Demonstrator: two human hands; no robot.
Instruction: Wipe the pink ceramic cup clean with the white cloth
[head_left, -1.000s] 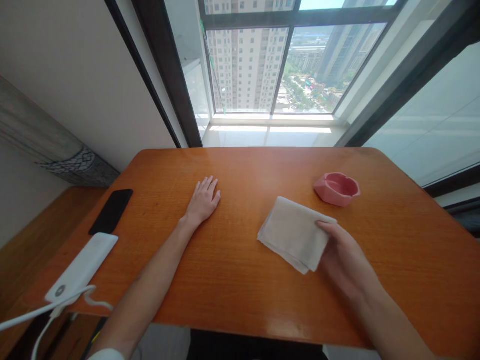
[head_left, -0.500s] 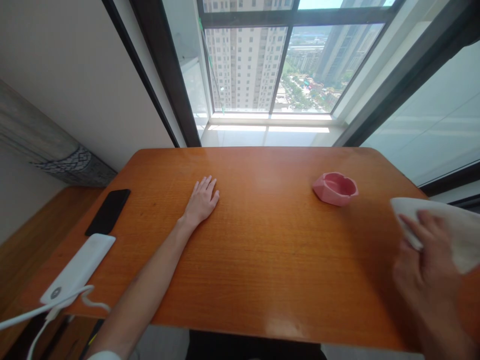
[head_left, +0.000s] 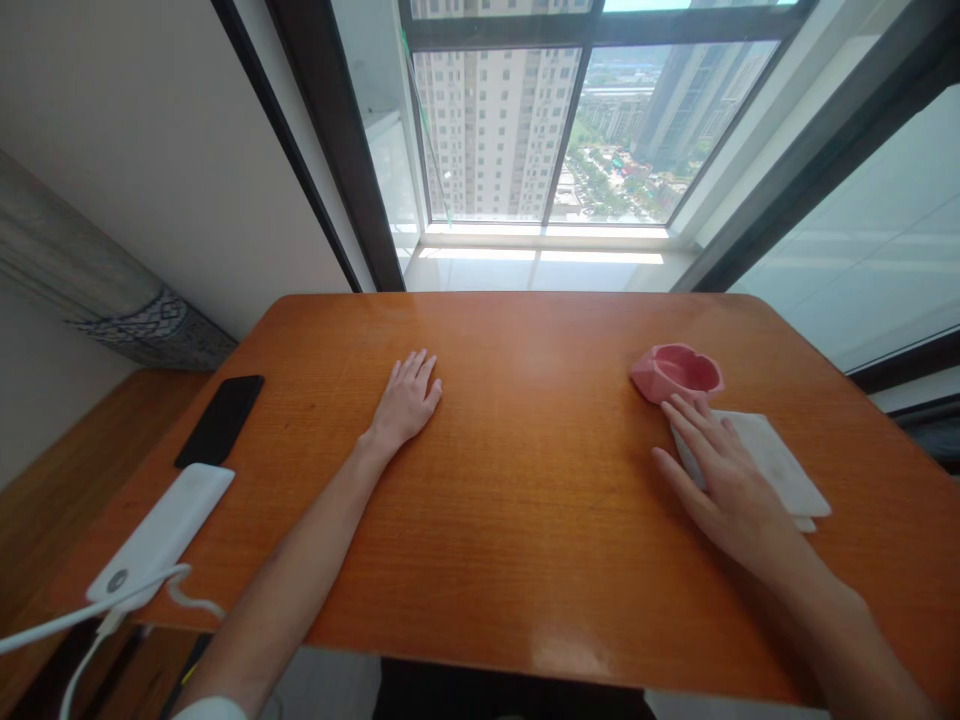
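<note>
My left hand (head_left: 407,402) lies flat on the wooden table (head_left: 510,480), fingers stretched out and holding nothing. On the right, my right hand (head_left: 720,475) is spread over a folded white cloth or tissue (head_left: 780,465) that lies on the tabletop. Its palm covers part of the white piece. Just beyond the right fingertips stands a pink faceted bowl (head_left: 679,372), its rim wavy; whether the fingers touch it I cannot tell.
A black phone (head_left: 220,420) lies near the table's left edge. In front of it is a white power bank (head_left: 161,535) with white cables (head_left: 82,625) plugged in. Behind the table is a window (head_left: 536,130); a grey curtain (head_left: 112,270) hangs at the left.
My right hand has moved left from the right edge and laid the white piece down beside the pink bowl; its fingers have opened. The left hand has stayed in place.
</note>
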